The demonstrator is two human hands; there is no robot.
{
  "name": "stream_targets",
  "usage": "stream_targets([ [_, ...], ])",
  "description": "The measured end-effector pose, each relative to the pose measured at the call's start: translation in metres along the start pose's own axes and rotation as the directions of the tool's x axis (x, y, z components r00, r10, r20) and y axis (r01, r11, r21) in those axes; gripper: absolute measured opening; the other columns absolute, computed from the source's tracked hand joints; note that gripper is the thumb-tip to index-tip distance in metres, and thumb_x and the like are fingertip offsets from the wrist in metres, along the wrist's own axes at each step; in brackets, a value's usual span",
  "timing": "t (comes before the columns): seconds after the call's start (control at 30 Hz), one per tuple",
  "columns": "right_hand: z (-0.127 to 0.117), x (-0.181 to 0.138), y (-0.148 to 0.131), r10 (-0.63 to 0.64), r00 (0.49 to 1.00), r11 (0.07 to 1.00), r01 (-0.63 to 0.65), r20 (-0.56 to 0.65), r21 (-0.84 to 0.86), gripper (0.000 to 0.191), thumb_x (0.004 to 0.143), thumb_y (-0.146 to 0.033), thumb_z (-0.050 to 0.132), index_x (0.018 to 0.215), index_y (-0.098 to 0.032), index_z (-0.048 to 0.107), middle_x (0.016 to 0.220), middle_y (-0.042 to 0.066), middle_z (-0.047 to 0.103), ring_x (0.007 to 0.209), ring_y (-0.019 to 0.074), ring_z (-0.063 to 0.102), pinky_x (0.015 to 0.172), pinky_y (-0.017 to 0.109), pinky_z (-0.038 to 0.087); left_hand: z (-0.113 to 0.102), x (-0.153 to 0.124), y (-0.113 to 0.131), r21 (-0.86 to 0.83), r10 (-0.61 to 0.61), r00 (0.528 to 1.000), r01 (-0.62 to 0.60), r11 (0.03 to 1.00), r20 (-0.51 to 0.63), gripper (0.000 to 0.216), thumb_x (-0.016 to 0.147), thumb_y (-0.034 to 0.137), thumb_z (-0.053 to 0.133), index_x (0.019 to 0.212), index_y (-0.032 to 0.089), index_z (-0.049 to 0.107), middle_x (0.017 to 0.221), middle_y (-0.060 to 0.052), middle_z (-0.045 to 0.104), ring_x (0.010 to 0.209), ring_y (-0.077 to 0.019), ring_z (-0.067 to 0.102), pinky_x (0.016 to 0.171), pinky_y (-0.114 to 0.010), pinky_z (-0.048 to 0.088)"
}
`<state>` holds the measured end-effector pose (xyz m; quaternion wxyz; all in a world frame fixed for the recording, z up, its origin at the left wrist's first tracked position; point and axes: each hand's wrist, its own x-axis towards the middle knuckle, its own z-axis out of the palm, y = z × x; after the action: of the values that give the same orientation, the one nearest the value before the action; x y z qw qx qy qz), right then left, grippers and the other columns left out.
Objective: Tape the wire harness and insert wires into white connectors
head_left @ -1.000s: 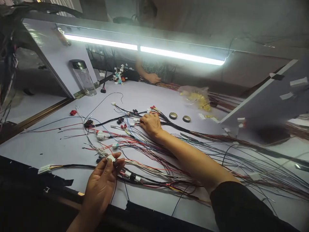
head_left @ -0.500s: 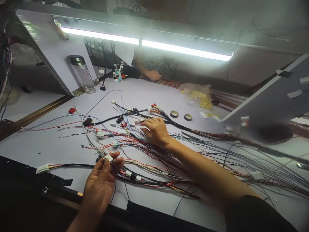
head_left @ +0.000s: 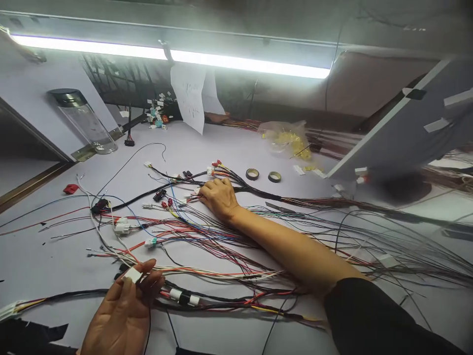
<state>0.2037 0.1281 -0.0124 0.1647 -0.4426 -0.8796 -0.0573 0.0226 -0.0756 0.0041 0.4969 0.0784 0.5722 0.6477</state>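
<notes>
My left hand (head_left: 123, 308), at the lower left, is closed with thumb and fingers on a small white plastic connector (head_left: 132, 275). White and red wires run close behind its fingertips. Mid-table, my right hand (head_left: 219, 198) curls over thin wires (head_left: 192, 198) beside small white connectors; its fingertips are partly hidden. Nearby lie a black connector (head_left: 159, 195), a white connector (head_left: 122, 226) and a white-and-teal connector (head_left: 150, 242). Below my right arm stretches a wrapped harness with white and black bands (head_left: 184, 297).
Two tape rolls (head_left: 252, 174) lie beyond my right hand. A glass bottle (head_left: 86, 123) stands at back left. Paper (head_left: 190, 96) hangs under the lamp (head_left: 247, 61), partly covering another person's hand (head_left: 217, 118). A bag of yellow parts (head_left: 291, 140) and a dark blade-like strip (head_left: 280, 207) lie rightward.
The camera view has shifted, so most things sit further left. My right hand's fingers have curled in more over the wires. The hanging paper now covers much of the other person.
</notes>
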Motion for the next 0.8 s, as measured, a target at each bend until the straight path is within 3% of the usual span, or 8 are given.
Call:
stream_targets([
  [0.2, 0.007, -0.001, 0.002, -0.011, 0.997, 1.000, 0.011, -0.074, -0.009, 0.021, 0.096, -0.035, 0.052, 0.093, -0.018, 0.063, 0.099, 0.006, 0.067, 0.094, 0.0218, 0.049, 0.079, 0.037, 0.025, 0.002, 0.003, 0.001, -0.008, -0.027, 0.996, 0.026, 1.000, -0.091, 0.055, 0.036, 0.034, 0.093, 0.082, 0.017, 0.068, 0.098, -0.003, 0.072, 0.072, -0.0155, 0.067, 0.068, -0.020, 0.059],
  [0.5, 0.013, 0.002, 0.002, -0.056, 0.994, 0.996, 0.050, -0.098, -0.069, 0.025, 0.100, -0.018, 0.038, 0.092, -0.018, 0.062, 0.090, 0.006, 0.066, 0.090, 0.0208, 0.048, 0.082, 0.038, 0.023, 0.003, 0.005, 0.001, 0.029, -0.016, 0.994, 0.020, 0.999, -0.111, 0.056, 0.031, 0.037, 0.092, 0.079, 0.018, 0.070, 0.094, -0.002, 0.072, 0.070, -0.0146, 0.066, 0.068, -0.018, 0.059],
  [0.8, 0.011, 0.011, 0.002, 0.083, 0.996, 0.996, -0.083, -0.030, 0.020, 0.032, 0.101, -0.028, 0.035, 0.094, -0.016, 0.064, 0.095, 0.007, 0.069, 0.091, 0.0224, 0.052, 0.080, 0.039, 0.024, -0.001, 0.006, -0.004, 0.053, 0.032, 0.997, -0.029, 0.998, -0.065, 0.049, 0.040, 0.037, 0.091, 0.078, 0.019, 0.067, 0.097, -0.002, 0.072, 0.072, -0.0149, 0.067, 0.071, -0.019, 0.059],
])
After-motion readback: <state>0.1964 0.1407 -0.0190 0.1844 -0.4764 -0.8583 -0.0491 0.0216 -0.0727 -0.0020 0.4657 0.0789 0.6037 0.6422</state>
